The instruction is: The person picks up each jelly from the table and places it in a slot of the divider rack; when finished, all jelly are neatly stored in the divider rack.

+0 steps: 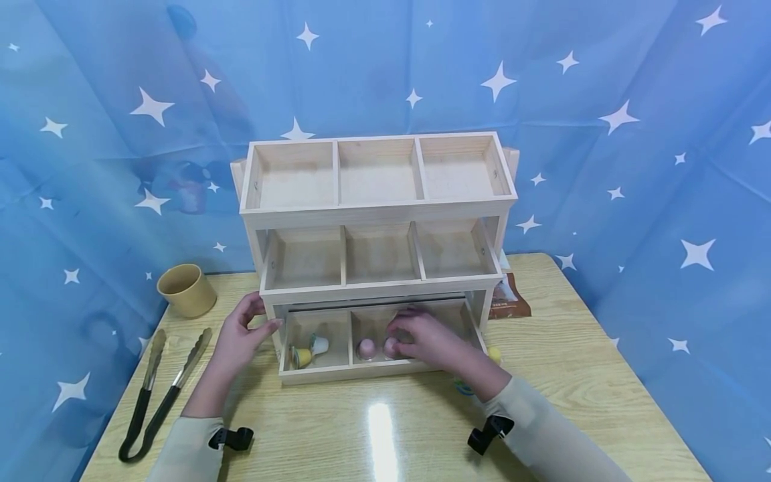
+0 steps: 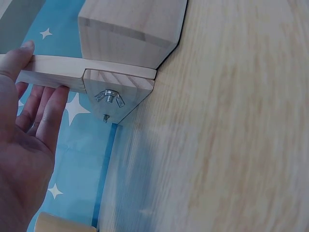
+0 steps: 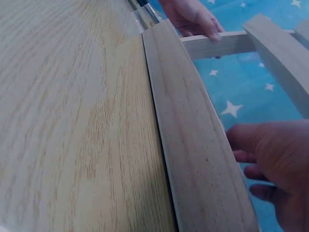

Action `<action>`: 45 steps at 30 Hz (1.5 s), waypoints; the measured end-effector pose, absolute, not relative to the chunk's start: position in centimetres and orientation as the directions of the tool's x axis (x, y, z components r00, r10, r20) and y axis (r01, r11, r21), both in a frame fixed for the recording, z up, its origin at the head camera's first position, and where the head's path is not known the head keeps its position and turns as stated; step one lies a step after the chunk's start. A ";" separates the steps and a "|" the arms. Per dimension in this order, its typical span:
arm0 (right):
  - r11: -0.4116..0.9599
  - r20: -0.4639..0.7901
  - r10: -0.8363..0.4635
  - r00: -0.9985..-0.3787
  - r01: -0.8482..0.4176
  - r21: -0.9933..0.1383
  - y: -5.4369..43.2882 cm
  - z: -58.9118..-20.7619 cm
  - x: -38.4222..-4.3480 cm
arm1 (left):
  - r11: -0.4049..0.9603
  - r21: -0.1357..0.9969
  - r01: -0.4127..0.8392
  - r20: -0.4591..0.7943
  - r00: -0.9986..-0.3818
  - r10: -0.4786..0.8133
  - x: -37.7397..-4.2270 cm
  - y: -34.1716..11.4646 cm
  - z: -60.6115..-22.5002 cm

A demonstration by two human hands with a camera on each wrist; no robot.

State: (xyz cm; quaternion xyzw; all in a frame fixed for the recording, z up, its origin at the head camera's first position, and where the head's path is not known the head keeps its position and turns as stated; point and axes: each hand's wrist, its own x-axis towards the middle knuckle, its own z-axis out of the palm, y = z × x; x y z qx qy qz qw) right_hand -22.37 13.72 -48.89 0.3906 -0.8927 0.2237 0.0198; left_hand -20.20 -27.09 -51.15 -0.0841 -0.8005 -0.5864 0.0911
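Observation:
A three-tier wooden rack (image 1: pixel 378 213) with divided trays stands on the table. My left hand (image 1: pixel 242 335) grips its left upright (image 2: pixel 55 66), thumb on one side and fingers on the other. Over the bottom tray (image 1: pixel 325 376), my right hand (image 1: pixel 430 340) has its thumb and fingers at a pink coffee capsule (image 1: pixel 390 347), partly covering it. A second pink capsule (image 1: pixel 366 349) sits just left of it in the same compartment. The left compartment holds a yellow capsule (image 1: pixel 301 357) and a white capsule (image 1: pixel 319 345). In the right wrist view, the tray's front board hides the right fingertips.
Black-handled tongs (image 1: pixel 161 402) lie at the left, below a tan cup (image 1: pixel 187 290). A brown packet (image 1: pixel 508 299) lies behind the rack's right side. Something yellow (image 1: pixel 494 354) shows beside the right forearm. A blue star-printed curtain (image 1: pixel 385 67) hangs behind the table.

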 end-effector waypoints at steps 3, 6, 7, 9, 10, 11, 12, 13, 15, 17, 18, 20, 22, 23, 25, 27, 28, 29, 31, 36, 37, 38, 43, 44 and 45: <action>0.601 0.200 -0.683 -0.703 -0.696 -0.394 13.7 -48.8 -22.3 | 0.295 0.925 0.239 0.242 -0.970 0.028 -20.2 -27.1 -51.2; 0.607 0.195 -0.677 -0.710 -0.688 -0.398 13.8 -48.8 -22.2 | 0.296 0.925 0.237 0.239 -0.971 0.029 -20.3 -27.1 -51.3; 0.608 0.193 -0.674 -0.713 -0.685 -0.402 13.8 -48.8 -22.2 | 0.295 0.926 0.235 0.237 -0.971 0.029 -20.3 -27.1 -51.4; 0.609 0.197 -0.670 -0.715 -0.682 -0.405 13.9 -48.8 -22.1 | 0.296 0.926 0.233 0.235 -0.972 0.029 -20.4 -27.1 -51.5; 0.608 0.204 -0.667 -0.716 -0.682 -0.406 13.9 -48.8 -22.1 | 0.295 0.927 0.230 0.232 -0.972 0.028 -20.4 -27.2 -51.6; 0.605 0.212 -0.664 -0.717 -0.682 -0.412 14.0 -48.8 -22.0 | 0.295 0.928 0.228 0.230 -0.973 0.028 -20.5 -27.2 -51.7; 0.600 0.220 -0.657 -0.721 -0.677 -0.426 14.1 -48.8 -21.8 | 0.294 0.929 0.226 0.228 -0.973 0.029 -20.5 -27.2 -51.7; 0.589 0.227 -0.650 -0.725 -0.670 -0.453 14.3 -48.7 -21.6 | 0.295 0.929 0.225 0.227 -0.973 0.029 -20.5 -27.2 -51.8; 0.565 0.241 -0.631 -0.737 -0.650 -0.508 14.8 -48.6 -21.1 | 0.300 0.927 0.225 0.227 -0.974 0.030 -20.6 -27.2 -51.9; 0.548 0.257 -0.605 -0.754 -0.628 -0.552 15.5 -48.3 -20.3 | 0.301 0.926 0.228 0.229 -0.973 0.033 -20.6 -27.3 -52.0; 0.543 0.266 -0.589 -0.763 -0.618 -0.568 15.9 -48.2 -19.9 | 0.301 0.926 0.228 0.229 -0.973 0.034 -20.6 -27.3 -52.0; 0.545 0.292 -0.563 -0.773 -0.613 -0.572 16.8 -47.9 -19.1 | 0.302 0.926 0.227 0.228 -0.973 0.033 -20.5 -27.3 -52.0; 0.550 0.328 -0.540 -0.775 -0.620 -0.559 17.8 -47.7 -18.3 | 0.300 0.927 0.226 0.228 -0.973 0.029 -20.5 -27.3 -52.0; 0.551 0.341 -0.530 -0.776 -0.621 -0.558 18.3 -47.6 -18.0 | 0.300 0.927 0.225 0.227 -0.973 0.029 -20.5 -27.4 -52.0; 0.550 0.365 -0.512 -0.777 -0.623 -0.556 19.4 -47.6 -17.3 | 0.297 0.927 0.228 0.230 -0.973 0.029 -20.5 -27.4 -52.0; 0.550 0.386 -0.493 -0.780 -0.623 -0.557 20.6 -47.8 -16.7 | 0.295 0.928 0.230 0.231 -0.972 0.031 -20.5 -27.4 -52.0; 0.550 0.391 -0.482 -0.784 -0.619 -0.561 21.1 -47.9 -16.4 | 0.294 0.928 0.230 0.231 -0.972 0.032 -20.5 -27.4 -51.9; 0.554 0.396 -0.470 -0.788 -0.613 -0.562 21.7 -48.0 -16.1 | 0.294 0.928 0.230 0.231 -0.972 0.033 -20.5 -27.4 -51.9; 0.559 0.411 -0.453 -0.791 -0.611 -0.560 22.6 -48.2 -15.6 | 0.294 0.928 0.229 0.230 -0.973 0.032 -20.4 -27.4 -51.9; 0.572 0.430 -0.432 -0.793 -0.609 -0.549 24.1 -48.7 -14.5 | 0.295 0.927 0.230 0.231 -0.972 0.032 -20.5 -27.4 -51.8; 0.574 0.431 -0.430 -0.793 -0.609 -0.548 24.4 -48.8 -14.2 | 0.294 0.927 0.234 0.235 -0.972 0.033 -20.6 -27.4 -51.8; 0.577 0.432 -0.426 -0.795 -0.606 -0.547 24.6 -48.9 -14.0 | 0.294 0.926 0.238 0.238 -0.971 0.034 -20.6 -27.4 -51.8; 0.602 0.421 -0.398 -0.815 -0.578 -0.551 25.4 -49.4 -12.9 | 0.292 0.923 0.252 0.253 -0.967 0.036 -20.6 -27.4 -51.8; 0.612 0.412 -0.391 -0.823 -0.567 -0.551 25.5 -49.5 -12.7 | 0.293 0.922 0.252 0.253 -0.967 0.034 -20.7 -27.4 -51.8; 0.621 0.401 -0.387 -0.831 -0.556 -0.552 25.6 -49.6 -12.6 | 0.293 0.922 0.252 0.253 -0.967 0.034 -20.7 -27.4 -51.8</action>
